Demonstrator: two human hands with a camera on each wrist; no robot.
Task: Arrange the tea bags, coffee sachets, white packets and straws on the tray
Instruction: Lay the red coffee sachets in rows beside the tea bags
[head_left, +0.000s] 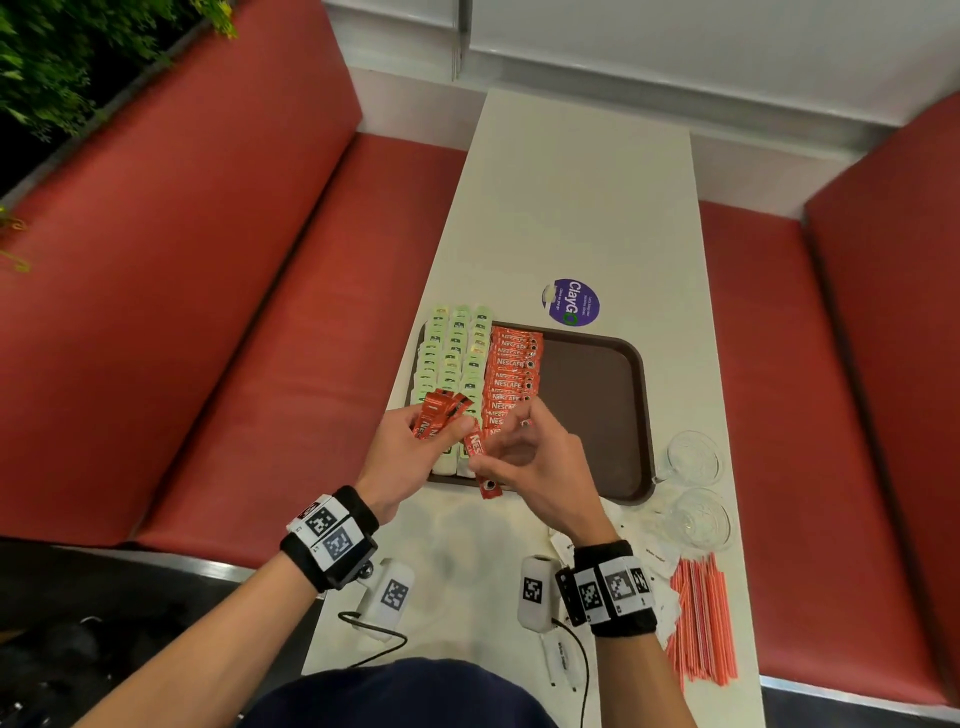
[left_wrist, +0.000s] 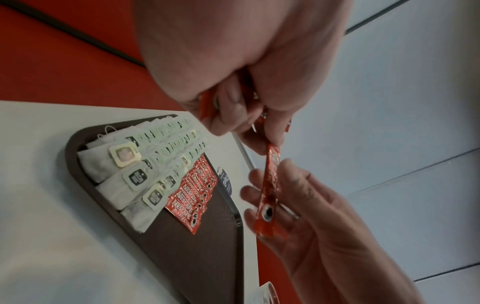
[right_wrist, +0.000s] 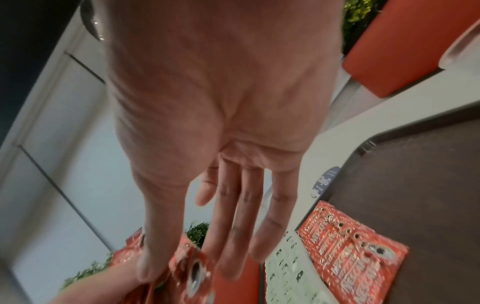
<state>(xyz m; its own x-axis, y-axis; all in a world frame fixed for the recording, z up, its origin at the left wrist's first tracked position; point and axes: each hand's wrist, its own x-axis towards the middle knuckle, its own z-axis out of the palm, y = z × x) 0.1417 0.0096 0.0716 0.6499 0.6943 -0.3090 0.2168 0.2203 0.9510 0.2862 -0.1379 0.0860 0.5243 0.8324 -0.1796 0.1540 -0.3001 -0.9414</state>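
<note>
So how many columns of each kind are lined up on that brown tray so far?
Tea bag columns: 3
Coffee sachet columns: 1
Total: 4 columns

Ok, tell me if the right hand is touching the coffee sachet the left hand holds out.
Touching. The left wrist view shows the right hand with its fingers against the coffee sachet.

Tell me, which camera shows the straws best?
The head view: the straws lie in an orange pile on the table, off the tray, beside the right hand's wrist. Neither wrist view shows them; both look at the hands and the sachets on the tray.
</note>
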